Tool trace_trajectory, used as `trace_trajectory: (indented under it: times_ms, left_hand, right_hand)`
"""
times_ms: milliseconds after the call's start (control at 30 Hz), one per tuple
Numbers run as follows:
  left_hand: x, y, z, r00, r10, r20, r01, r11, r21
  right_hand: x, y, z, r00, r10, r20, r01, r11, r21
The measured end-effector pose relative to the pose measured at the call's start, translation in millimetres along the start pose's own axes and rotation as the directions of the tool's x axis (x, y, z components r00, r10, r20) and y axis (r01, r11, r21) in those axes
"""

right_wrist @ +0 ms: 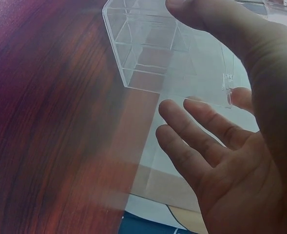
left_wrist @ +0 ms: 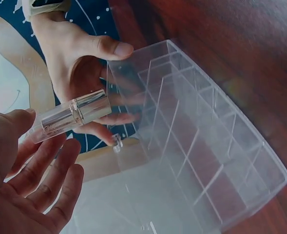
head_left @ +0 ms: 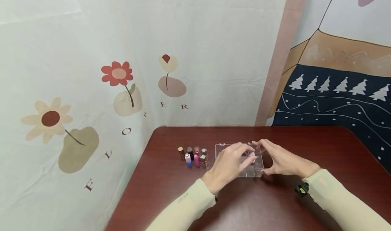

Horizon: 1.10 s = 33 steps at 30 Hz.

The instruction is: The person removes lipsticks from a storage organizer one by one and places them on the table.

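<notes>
My left hand (head_left: 230,161) pinches a lipstick tube (left_wrist: 76,116) between thumb and fingers, above the clear divided box (head_left: 256,173). The tube has a transparent end and a shiny metallic end, and it lies tilted in the left wrist view. My right hand (head_left: 284,161) spans the right side of the box, thumb at the front corner and index finger at the back corner. Its other fingers (right_wrist: 182,156) stretch out beside the end wall. Thin walls split the box into small compartments. In the head view my left hand hides part of the box.
Left of the box stands a group of several lipsticks, among them a blue-and-pink one (head_left: 188,160), a magenta one (head_left: 197,161) and a brown one (head_left: 181,153). The dark red table (head_left: 244,207) meets a hanging printed cloth (head_left: 213,54) behind.
</notes>
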<state>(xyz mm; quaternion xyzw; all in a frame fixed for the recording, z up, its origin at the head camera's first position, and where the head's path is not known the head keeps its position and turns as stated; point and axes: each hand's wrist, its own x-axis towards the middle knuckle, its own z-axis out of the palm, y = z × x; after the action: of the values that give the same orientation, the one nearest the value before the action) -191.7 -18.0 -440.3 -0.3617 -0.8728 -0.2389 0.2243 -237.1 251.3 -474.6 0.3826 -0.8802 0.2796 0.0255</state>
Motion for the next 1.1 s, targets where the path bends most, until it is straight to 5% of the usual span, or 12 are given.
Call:
trace_trajectory:
  times_ms: [367, 1100]
  left_hand:
    - [-4.4, -17.1, -20.5, 1.000, 0.001, -0.028, -0.001, 1.000, 0.000]
    - [-33.8, -52.8, -61.0, 0.993, -0.037, -0.116, 0.042, 0.998, 0.039]
  right_hand:
    - [0.1, 1, 3, 0.999, 0.044, 0.013, -0.044, 0.999, 0.026]
    - [-2.0, -2, 0, 0.992, 0.117, 0.055, -0.119, 0.993, 0.024]
